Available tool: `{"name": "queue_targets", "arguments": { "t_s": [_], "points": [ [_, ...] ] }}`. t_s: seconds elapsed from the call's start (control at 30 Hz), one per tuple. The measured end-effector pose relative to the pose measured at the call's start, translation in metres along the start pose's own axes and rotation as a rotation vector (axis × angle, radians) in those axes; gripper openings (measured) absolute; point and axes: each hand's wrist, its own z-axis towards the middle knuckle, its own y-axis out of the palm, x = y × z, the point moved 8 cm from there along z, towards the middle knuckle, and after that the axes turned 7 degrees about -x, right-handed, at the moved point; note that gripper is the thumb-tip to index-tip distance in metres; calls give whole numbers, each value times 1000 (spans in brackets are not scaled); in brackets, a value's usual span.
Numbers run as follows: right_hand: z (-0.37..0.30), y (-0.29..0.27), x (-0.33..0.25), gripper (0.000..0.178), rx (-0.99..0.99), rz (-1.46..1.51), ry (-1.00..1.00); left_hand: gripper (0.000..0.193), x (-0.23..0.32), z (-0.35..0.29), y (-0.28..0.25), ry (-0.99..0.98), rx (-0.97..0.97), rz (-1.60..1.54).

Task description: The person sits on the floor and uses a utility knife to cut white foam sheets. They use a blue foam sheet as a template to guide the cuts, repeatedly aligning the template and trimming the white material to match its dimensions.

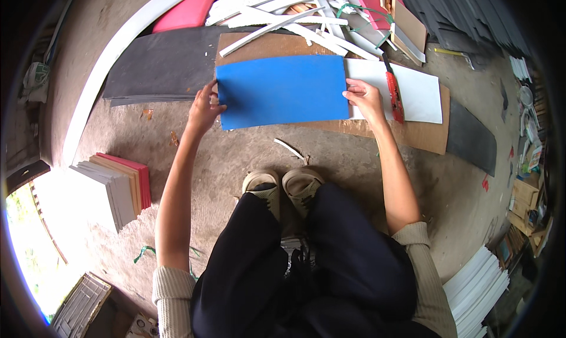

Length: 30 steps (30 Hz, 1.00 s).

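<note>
A flat blue rectangular sheet (283, 91) lies or is held just over a brown board (318, 43) in front of me; I cannot tell whether it touches. My left hand (204, 109) grips its left edge, and my right hand (364, 100) pinches the right edge between thumb and fingers. A white sheet (421, 93) sticks out from behind the blue one on the right. On that white sheet rests a red-handled cutter knife (394, 96), beside my right hand. Dark grey sheets (159, 66) lie to the left of the blue sheet.
White offcut strips (289, 10) are heaped at the far side. A stack of white, tan and red sheets (121, 187) stands at the left, and white sheets (477, 291) are piled at the lower right. My shoes (262, 187) are on the concrete floor (236, 149).
</note>
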Motion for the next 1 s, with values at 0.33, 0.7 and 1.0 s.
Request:
{"name": "queue_targets", "arguments": {
  "t_s": [0.33,0.7,1.0],
  "points": [
    [0,0,-2,35,-2,-22,39,59,37,-53,10,532,13,246],
    [0,3,-3,36,-14,-18,60,54,31,-66,15,584,333,244],
    [-8,-26,-33,29,189,-468,-253,66,50,-65,12,472,104,503]
  ]
}}
